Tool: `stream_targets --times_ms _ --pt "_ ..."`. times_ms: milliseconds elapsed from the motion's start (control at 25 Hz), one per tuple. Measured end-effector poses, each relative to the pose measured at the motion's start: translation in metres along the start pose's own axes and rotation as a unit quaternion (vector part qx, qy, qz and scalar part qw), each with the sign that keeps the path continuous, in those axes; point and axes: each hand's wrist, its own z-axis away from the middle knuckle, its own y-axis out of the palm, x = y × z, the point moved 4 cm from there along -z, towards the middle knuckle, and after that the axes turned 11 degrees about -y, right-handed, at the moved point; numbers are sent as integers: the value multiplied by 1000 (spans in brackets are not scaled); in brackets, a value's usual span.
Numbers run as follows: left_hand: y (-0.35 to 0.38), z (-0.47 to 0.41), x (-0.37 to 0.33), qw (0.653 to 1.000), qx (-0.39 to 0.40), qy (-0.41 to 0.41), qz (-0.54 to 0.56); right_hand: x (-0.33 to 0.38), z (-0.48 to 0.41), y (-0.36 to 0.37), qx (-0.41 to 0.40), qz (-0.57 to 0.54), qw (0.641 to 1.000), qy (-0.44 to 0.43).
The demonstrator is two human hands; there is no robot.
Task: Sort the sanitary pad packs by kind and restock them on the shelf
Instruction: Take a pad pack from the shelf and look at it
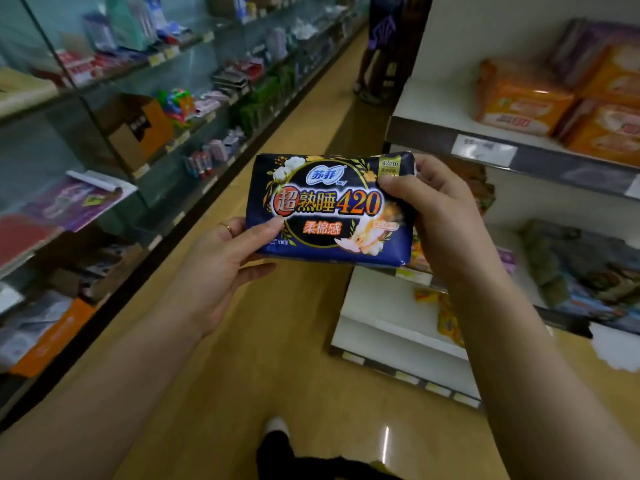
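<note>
I am recording: left hand (221, 268) pinching the left edge of the dark blue pad pack (332, 209), right hand (441, 220) wrapping its right end, pack hanging over the aisle floor (277, 341) beside the white shelf (433, 105).

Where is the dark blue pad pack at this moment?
In the head view, the dark blue pad pack is at the centre, held between the left hand and the right hand, left of the white shelf with orange packs.

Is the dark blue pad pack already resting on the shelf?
No, the dark blue pad pack is held up over the aisle floor, gripped by the left hand and the right hand.
</note>
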Motion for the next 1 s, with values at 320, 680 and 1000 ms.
stream_targets --times_ms 320,680,1000 --pt "-48 -121 -54 999 28 -6 -37 -52 -95 42 -69 -8 998 -5" --pt "-80 -238 -93 989 134 -35 -56 -82 -176 76 -143 50 989 0" --pt "-152 -363 -162 967 235 -37 -90 -129 -265 157 -248 74 966 -11"
